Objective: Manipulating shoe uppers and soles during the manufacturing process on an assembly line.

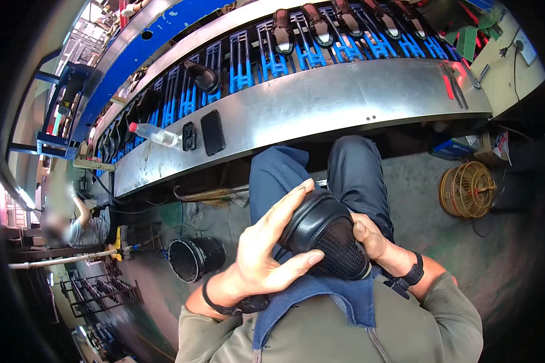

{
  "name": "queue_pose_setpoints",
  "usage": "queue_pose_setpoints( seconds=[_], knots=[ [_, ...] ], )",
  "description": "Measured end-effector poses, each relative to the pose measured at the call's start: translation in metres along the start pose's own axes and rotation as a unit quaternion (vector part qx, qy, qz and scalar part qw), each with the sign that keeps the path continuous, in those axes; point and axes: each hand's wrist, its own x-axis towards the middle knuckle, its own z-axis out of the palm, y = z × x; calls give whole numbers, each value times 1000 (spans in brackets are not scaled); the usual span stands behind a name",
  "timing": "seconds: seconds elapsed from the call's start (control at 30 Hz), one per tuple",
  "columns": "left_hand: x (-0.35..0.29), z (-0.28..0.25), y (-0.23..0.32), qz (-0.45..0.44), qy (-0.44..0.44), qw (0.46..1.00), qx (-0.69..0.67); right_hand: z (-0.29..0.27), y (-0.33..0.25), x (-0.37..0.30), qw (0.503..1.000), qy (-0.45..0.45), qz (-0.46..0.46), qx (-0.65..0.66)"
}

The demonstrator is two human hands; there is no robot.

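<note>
A black shoe (pixel 322 225) with a perforated toe rests over my lap, held between both hands. My left hand (pixel 263 251) grips its left side, with the thumb lying across the upper and the fingers stretched along the far edge. At the opposite side, my right hand (pixel 375 242) presses on it near the sole edge, the thumb uppermost; some of its fingers are hidden beneath the shoe. A blue denim apron (pixel 312 302) covers my lap below it.
A metal bench (pixel 321 100) runs ahead, bearing a phone (pixel 212 132), a small black item (pixel 189 136), a plastic bottle (pixel 156 135) and a red-handled tool (pixel 454 85). Beyond are blue racks (pixel 241 63) with brown shoes (pixel 283 31). A bucket (pixel 195 259), fan (pixel 467 189) and person (pixel 85 227) flank me.
</note>
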Motion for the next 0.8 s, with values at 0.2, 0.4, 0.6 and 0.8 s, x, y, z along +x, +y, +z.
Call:
queue_pose_setpoints(
  seconds=[0.2, 0.4, 0.6, 0.8],
  knots=[
    [0, 27, -18, 53, 55, 992, 96, -9, 10, -6, 1000, 15, 6, 16],
    [19, 55, -33, 58, 142, 988, -18, -21, 20, -6, 988, 55, -3, 143],
    [44, 42, -18, 60, 59, 993, 82, 4, -26, 5, 908, 133, 29, 397],
    [56, 23, -22, 44, -26, 991, 120, 0, -13, 4, 874, -20, -1, 486]
  ],
)
